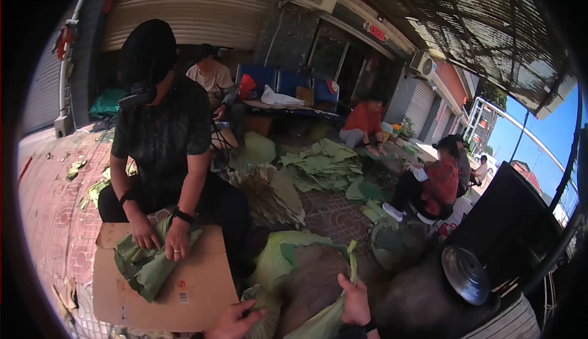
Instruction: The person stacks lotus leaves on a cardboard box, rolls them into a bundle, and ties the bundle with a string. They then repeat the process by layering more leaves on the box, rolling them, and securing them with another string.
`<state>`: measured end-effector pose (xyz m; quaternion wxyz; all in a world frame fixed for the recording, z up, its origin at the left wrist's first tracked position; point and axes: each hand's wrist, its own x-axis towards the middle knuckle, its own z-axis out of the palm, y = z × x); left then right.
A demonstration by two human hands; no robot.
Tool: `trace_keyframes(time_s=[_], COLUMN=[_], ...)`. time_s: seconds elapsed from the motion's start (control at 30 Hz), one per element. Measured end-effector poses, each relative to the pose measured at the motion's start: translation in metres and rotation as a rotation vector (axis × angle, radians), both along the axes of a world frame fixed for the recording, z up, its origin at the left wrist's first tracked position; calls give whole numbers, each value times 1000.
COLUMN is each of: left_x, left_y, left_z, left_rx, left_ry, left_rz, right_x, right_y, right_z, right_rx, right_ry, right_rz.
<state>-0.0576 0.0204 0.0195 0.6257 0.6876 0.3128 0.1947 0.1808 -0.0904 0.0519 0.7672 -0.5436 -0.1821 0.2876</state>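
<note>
Near the bottom centre, my left hand (236, 320) is closed on the pleated edge of a green leaf (264, 305). To its right, my right hand (355, 300) pinches the rim of a large green leaf (324, 327), thumb pointing up. Between the hands lies a broad brownish-green leaf surface (312, 274), with a paler green leaf (278, 253) behind it. A folded leaf strip (352, 259) stands up just above my right hand.
At left a person (162, 118) folds a leaf (147, 265) on a cardboard sheet (214, 278). Leaf piles (321, 164) lie beyond. More people (441, 177) sit at right, near a metal lid (465, 274) and a black panel (508, 222).
</note>
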Motion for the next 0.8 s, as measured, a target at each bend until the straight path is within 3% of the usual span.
trace_keyframes(time_s=[0.23, 0.33, 0.43, 0.8], left_x=[2, 5, 4, 6], left_y=[4, 2, 7, 8], left_z=[-11, -13, -21, -22], left_rx=[-24, -174, -139, -116], left_ry=[-137, -158, -226, -175], left_rz=[37, 86, 20, 0], right_x=[8, 9, 11, 12], right_y=[-4, -7, -10, -8], right_z=[-10, -9, -8, -12], right_rx=[13, 16, 13, -13], right_ry=[-35, -38, 32, -20], right_rz=[-6, -3, 27, 9])
